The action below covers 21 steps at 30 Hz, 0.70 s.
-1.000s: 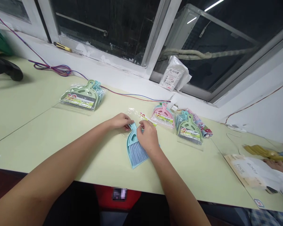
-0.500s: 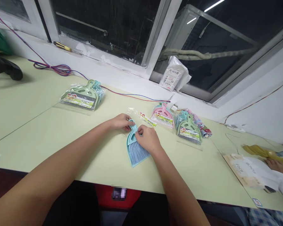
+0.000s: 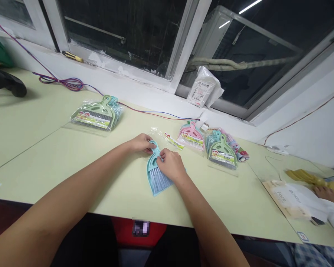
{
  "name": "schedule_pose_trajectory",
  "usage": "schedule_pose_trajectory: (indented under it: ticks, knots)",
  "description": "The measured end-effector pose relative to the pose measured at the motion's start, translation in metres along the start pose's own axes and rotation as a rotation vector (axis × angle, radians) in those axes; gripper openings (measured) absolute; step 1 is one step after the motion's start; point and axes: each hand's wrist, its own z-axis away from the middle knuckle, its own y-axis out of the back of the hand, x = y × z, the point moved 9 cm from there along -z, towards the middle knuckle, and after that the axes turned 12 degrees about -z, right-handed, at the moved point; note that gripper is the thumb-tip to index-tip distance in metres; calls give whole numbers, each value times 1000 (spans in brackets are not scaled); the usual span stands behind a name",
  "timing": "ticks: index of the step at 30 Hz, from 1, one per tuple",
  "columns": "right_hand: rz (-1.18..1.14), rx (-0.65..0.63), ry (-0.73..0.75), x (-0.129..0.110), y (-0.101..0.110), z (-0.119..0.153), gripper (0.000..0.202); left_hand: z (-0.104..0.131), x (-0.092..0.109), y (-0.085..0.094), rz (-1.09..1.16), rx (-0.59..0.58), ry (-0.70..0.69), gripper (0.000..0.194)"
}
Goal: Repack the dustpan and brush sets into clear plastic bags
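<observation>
A light blue dustpan with a blue-bristled brush (image 3: 159,180) lies over the table in front of me, its handle pointing toward the window. My left hand (image 3: 144,144) pinches the top of the handle. My right hand (image 3: 170,163) has its fingers closed on the brush and pan near the base of the handle, covering the right part of the pan. Just behind my hands lie a clear plastic wrapper and its printed label (image 3: 173,141).
Bagged dustpan sets sit at the left (image 3: 96,113), in pink (image 3: 191,136) and in green (image 3: 222,152) at the right. Cables (image 3: 72,83) run along the wall. A white package (image 3: 204,88) leans at the window. Another person's hand (image 3: 328,194) is at the far right.
The dustpan and brush have shifted slightly left, with my right hand moving left too. More of the pan's right edge shows beside my right hand. The other person's hand has moved slightly.
</observation>
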Motion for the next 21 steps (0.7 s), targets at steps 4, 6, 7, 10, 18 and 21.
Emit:
schedule_pose_trajectory:
  ticks: [4,6,7,10,18,21]
  knots:
    - [-77,7,3,2,1,-2,6,0,1,0,13,-3,-5,32]
    - [-152,20,7,4,6,-3,7,0,1,-1,25,-3,-4,30]
    - [-184,40,9,6,10,-4,9,-1,0,-1,34,-4,0,29]
    - [-212,173,10,14,32,-7,16,-1,0,-2,53,-14,10,25]
    - [-196,512,-183,87,86,-16,32,-2,-2,5,152,14,36,22]
    - [-730,444,-391,128,67,-23,43,-3,-1,18,261,109,20,20]
